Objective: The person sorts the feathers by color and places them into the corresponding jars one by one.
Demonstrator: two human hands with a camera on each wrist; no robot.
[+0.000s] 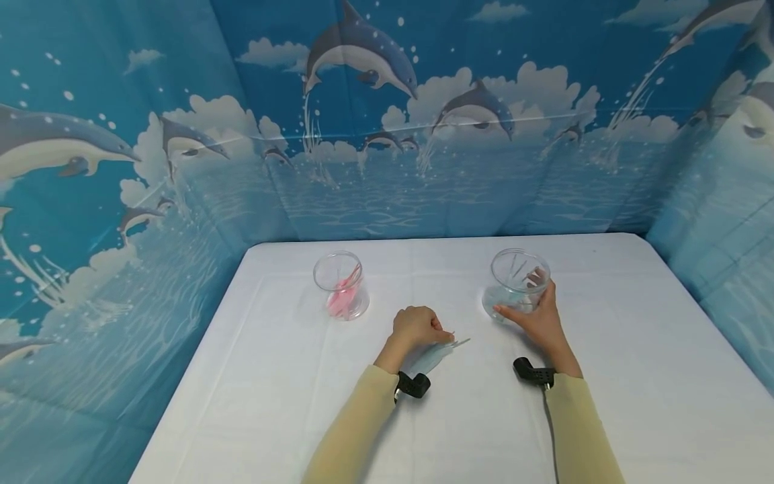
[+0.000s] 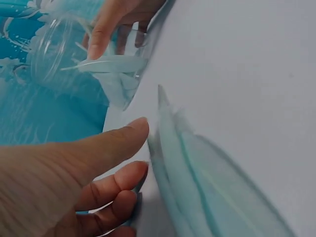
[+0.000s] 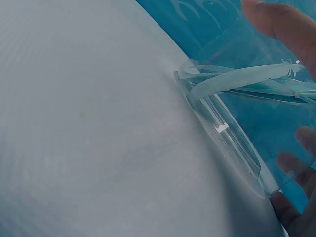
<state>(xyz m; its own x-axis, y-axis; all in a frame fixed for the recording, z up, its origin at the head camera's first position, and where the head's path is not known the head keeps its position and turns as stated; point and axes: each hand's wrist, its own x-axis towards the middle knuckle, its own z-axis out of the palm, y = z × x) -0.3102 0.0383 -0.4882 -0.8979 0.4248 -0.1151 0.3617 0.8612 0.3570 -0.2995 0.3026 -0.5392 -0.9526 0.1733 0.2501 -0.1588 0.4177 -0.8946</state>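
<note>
My left hand (image 1: pixel 416 326) is low over the table, fingers curled, thumb and fingertips at the edge of a small bunch of pale teal feathers (image 2: pixel 197 182). The quills stick out past the thumb tip, and the vanes run back under the wrist. The index finger is hidden in the left wrist view. My right hand (image 1: pixel 544 323) grips a clear plastic jar (image 1: pixel 510 296) from its right side, thumb in front and fingers round the back. Several pale teal feathers (image 3: pixel 237 81) lean inside that jar.
A second clear jar (image 1: pixel 337 261) stands at the back left, with pink feathers (image 1: pixel 345 296) in it. White cloth covers the table (image 1: pixel 254 376). Behind and at both sides hangs a blue dolphin-print curtain (image 1: pixel 375 195). A cable (image 1: pixel 551 430) trails along the right sleeve.
</note>
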